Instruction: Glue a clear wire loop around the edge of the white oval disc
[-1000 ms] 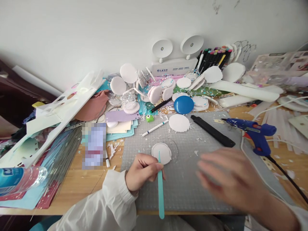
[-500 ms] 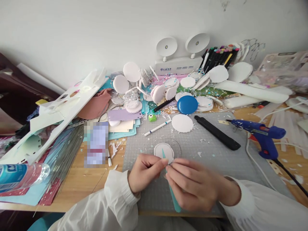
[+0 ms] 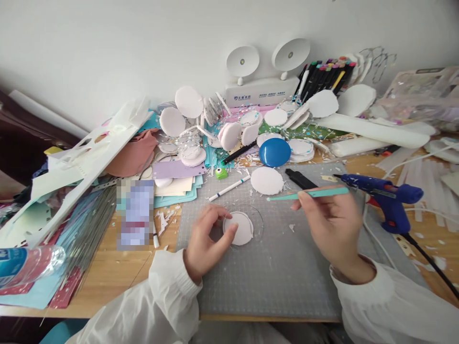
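Observation:
My right hand [image 3: 332, 224] is raised over the right of the cutting mat, fingers closed around a pair of teal tweezers [image 3: 324, 192]. Their narrow tip points left, just below a plain white disc [image 3: 267, 180]. On the mat lies another white disc [image 3: 241, 229] with a ring line near its rim and a thin wire loop [image 3: 263, 224] around it. My left hand [image 3: 208, 239] is at this disc's left edge, thumb and fingers apart over it; whether they touch it I cannot tell. Beyond the tweezers lies a black cutter-like tool [image 3: 300, 179], partly hidden by them.
A blue glue gun [image 3: 385, 191] with its cord lies at the right. White discs, a blue oval lid [image 3: 275, 152], a green punch [image 3: 221, 173] and a white pen [image 3: 229, 188] lie behind. A bottle [image 3: 32, 265] and wire bundles [image 3: 95, 234] are at the left.
My hands have parted. The right one has moved right and up with the tweezers, which now lie nearly level instead of over the ringed disc. My left fingers have spread from a pinch.

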Demonstrator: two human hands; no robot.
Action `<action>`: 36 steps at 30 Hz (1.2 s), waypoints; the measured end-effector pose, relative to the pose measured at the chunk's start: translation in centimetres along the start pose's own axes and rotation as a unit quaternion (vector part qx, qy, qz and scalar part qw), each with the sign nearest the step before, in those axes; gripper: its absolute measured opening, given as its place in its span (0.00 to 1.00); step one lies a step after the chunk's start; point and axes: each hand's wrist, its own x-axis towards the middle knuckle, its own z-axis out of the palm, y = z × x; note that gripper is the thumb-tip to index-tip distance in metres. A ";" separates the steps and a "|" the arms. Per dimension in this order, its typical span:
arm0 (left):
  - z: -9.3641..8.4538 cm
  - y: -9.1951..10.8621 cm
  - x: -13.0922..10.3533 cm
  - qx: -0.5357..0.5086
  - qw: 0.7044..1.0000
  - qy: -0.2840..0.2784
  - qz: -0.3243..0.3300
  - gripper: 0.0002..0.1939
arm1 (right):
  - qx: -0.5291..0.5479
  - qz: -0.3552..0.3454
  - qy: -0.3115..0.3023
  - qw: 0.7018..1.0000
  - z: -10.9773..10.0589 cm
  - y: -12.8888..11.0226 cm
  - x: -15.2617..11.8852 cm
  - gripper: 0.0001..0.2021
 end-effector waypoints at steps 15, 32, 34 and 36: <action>-0.1 -0.4 -0.2 0.041 0.999 0.000 0.028 0.10 | 0.062 0.147 -0.237 0.958 0.7 0.0 -0.9 0.08; -0.3 -0.1 -0.4 0.078 0.996 -0.002 0.048 0.10 | 0.029 0.104 -0.261 0.959 0.6 0.7 -1.8 0.06; -0.3 -0.1 -0.4 0.077 0.996 -0.002 0.049 0.10 | 0.026 0.102 -0.262 0.959 0.6 0.8 -1.9 0.06; -0.3 -0.2 -0.5 0.076 0.996 -0.004 0.050 0.10 | 0.022 0.100 -0.263 0.959 0.5 0.8 -2.0 0.06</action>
